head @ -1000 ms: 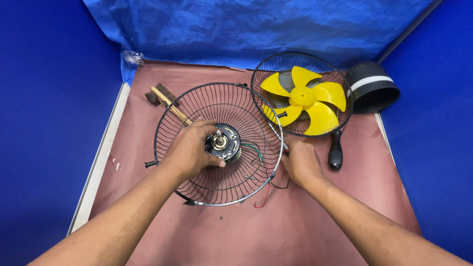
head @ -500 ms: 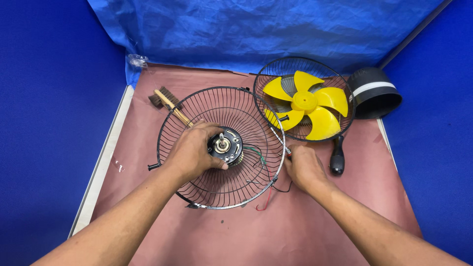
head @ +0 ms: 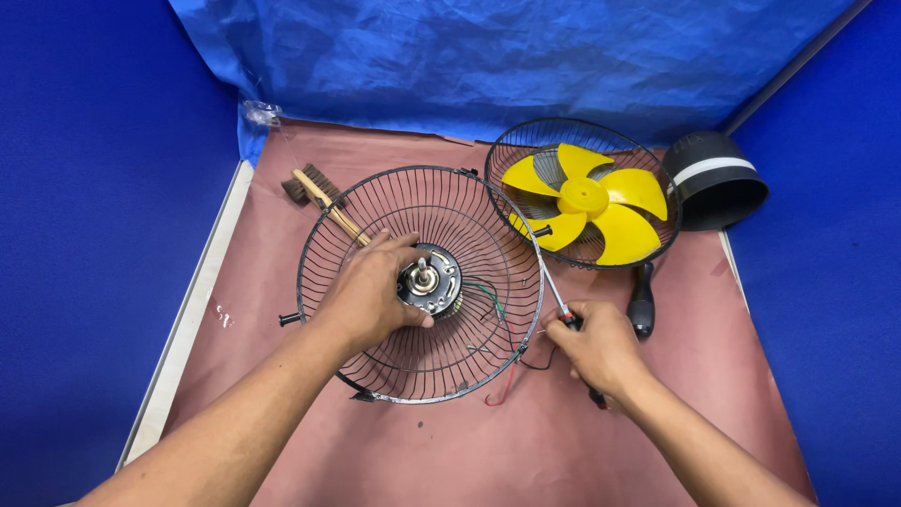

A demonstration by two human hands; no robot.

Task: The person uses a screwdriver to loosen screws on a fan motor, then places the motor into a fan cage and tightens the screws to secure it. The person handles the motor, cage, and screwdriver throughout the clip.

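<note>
A black wire fan guard (head: 469, 202) lies on the reddish-brown table cover, with a round fan motor (head: 430, 280) at its centre. My left hand (head: 366, 291) rests inside the guard, fingers wrapped against the motor's left side. My right hand (head: 596, 347) sits just right of the guard's rim, closed on a screwdriver (head: 552, 286) whose thin shaft points up and left toward the rim. A second wire guard (head: 526, 150) at the back right holds a yellow fan blade (head: 587, 199).
A wooden-handled brush (head: 314, 195) lies behind the guard at the left. A black-handled tool (head: 641, 302) lies right of my right hand. A black cylinder with a white band (head: 713, 178) sits at the back right. Blue sheeting surrounds the table.
My right hand has taken up the screwdriver, its shaft now angled toward the guard's rim. My left hand stays on the motor. The view has shifted slightly.
</note>
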